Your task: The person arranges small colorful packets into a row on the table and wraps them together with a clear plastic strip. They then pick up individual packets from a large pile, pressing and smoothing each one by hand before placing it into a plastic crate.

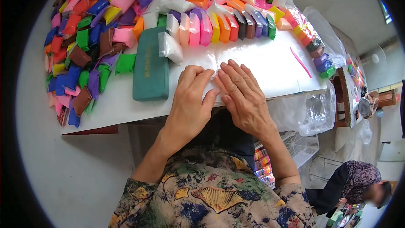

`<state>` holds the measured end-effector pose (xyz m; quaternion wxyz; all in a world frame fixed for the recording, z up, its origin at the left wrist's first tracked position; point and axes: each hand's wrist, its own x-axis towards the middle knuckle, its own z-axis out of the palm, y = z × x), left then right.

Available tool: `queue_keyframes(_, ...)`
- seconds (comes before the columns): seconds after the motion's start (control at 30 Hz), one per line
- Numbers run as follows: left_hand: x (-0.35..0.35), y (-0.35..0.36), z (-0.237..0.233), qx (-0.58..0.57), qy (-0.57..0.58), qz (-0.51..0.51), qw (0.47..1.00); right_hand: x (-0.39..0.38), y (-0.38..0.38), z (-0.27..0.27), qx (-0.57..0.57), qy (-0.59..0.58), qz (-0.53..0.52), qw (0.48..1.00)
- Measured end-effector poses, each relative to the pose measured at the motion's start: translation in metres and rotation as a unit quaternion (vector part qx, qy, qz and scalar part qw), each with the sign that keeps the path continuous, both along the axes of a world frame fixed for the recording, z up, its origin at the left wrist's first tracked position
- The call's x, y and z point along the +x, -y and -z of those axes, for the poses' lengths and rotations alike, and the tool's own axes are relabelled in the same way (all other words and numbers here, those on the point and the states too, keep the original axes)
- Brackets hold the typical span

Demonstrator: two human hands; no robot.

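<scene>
Over the white tabletop's [261,69] near edge: left hand [190,93] with bent fingers, thumb apart; right hand [242,95] nearly flat, fingers together; the two just beside each other
Grip: whether either hand is closed on something cannot be told, both palms being hidden
Green case: dark green rectangular case [148,76] near the left hand, a clear packet of white material [171,50] resting against its far right part
Pink tool: slim, curved pink stick [300,62] lying right of the right hand
Packet row: multicoloured clear-wrapped packets [206,29] lined up beyond the hands
Packet heap: mixed coloured packets [82,55] spread at far left
Lower right: another person [360,181], bent forward
</scene>
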<state>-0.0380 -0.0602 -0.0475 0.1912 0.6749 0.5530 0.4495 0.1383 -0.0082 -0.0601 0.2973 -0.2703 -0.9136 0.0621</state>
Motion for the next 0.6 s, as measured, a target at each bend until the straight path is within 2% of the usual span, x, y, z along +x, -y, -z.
queue_keyframes(0.17, 0.003, -0.013, 0.003, 0.014, 0.010, -0.008, 1.000, 0.010, -0.007, -0.009, -0.043, 0.000, -0.043, 0.998)
queue_keyframes(0.27, 0.005, -0.013, 0.007, 0.043, 0.000, -0.020, 0.999, 0.011, -0.003, -0.011, -0.020, -0.037, 0.002, 0.999)
queue_keyframes(0.37, 0.005, -0.011, 0.009, 0.072, -0.024, -0.019, 0.997, 0.010, -0.002, -0.009, 0.009, 0.052, 0.010, 0.999)
queue_keyframes(0.6, 0.004, -0.011, 0.008, 0.086, -0.037, -0.026, 0.995, 0.013, -0.004, -0.007, -0.012, 0.029, -0.005, 1.000)
